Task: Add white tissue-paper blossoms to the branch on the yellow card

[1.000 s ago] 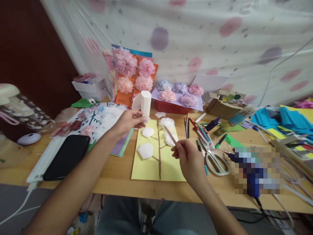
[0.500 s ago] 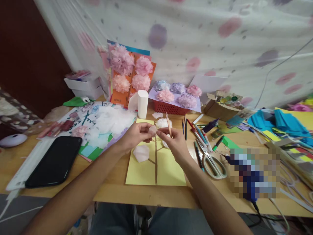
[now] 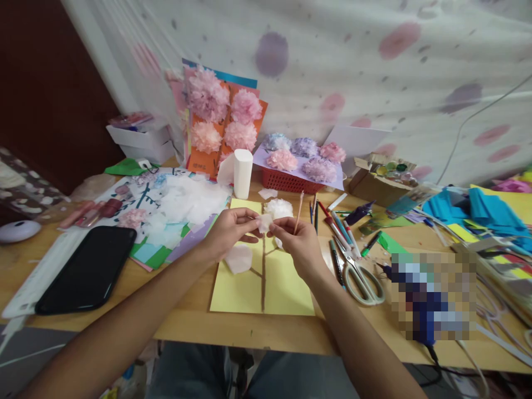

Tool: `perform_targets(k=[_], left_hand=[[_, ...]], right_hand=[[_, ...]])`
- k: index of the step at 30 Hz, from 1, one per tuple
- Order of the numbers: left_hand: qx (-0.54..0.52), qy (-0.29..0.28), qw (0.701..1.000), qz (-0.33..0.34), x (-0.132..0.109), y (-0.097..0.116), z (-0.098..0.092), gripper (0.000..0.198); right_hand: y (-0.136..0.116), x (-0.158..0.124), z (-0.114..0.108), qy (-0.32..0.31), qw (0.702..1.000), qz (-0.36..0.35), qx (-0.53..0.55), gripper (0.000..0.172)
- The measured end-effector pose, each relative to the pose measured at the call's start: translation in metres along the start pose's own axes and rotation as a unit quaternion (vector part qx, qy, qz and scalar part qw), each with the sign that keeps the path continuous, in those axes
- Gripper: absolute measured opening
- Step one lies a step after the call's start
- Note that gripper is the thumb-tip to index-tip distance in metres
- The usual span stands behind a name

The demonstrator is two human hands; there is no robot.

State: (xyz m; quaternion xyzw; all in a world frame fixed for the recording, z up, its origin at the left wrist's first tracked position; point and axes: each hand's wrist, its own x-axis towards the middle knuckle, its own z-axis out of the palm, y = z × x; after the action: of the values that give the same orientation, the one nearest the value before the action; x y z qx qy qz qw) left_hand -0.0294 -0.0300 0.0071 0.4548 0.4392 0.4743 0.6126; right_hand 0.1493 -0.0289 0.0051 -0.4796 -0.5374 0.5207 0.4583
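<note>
Over a yellow sheet (image 3: 286, 285) with a brown drawn stem and branches, my left hand (image 3: 233, 233) pinches a small piece of white tissue paper (image 3: 264, 223) between thumb and fingers. My right hand (image 3: 297, 241) is closed from the other side, its fingertips at the same piece. A thin pinkish stick (image 3: 300, 210) is held in my right hand and points upward. Behind the hands, a fluffy white paper flower (image 3: 278, 208) sits on the sheet's upper part. Another white tissue piece (image 3: 239, 259) lies on the sheet's left side, below my left hand.
White scissors (image 3: 363, 282) and several pens lie to the right, near a blurred-out blue tool (image 3: 428, 299). On the left are a black phone (image 3: 87, 269) and a heap of white tissue (image 3: 191, 197). A white bottle (image 3: 243, 174) and a red basket (image 3: 291, 182) stand behind.
The stick in my right hand now tilts to the right, where it leaned left before. The tissue piece between my fingertips shows more spread out. The view has shifted slightly.
</note>
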Motion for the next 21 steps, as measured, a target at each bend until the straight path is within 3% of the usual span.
perform_targets(k=[9, 16, 21], left_hand=[[-0.029, 0.008, 0.999, -0.011, -0.0029, -0.0004, 0.006, 0.032], [-0.049, 0.006, 0.999, 0.005, -0.0033, -0.0007, 0.0064, 0.033], [-0.04, 0.015, 0.999, 0.031, -0.0041, -0.0035, 0.0082, 0.029]], right_hand=[[-0.0004, -0.0018, 0.0023, 0.031, 0.999, -0.019, 0.028, 0.021], [-0.0022, -0.0018, 0.0055, 0.002, 0.993, 0.012, 0.116, 0.017], [-0.0024, -0.0021, 0.0052, 0.007, 0.993, 0.014, 0.117, 0.019]])
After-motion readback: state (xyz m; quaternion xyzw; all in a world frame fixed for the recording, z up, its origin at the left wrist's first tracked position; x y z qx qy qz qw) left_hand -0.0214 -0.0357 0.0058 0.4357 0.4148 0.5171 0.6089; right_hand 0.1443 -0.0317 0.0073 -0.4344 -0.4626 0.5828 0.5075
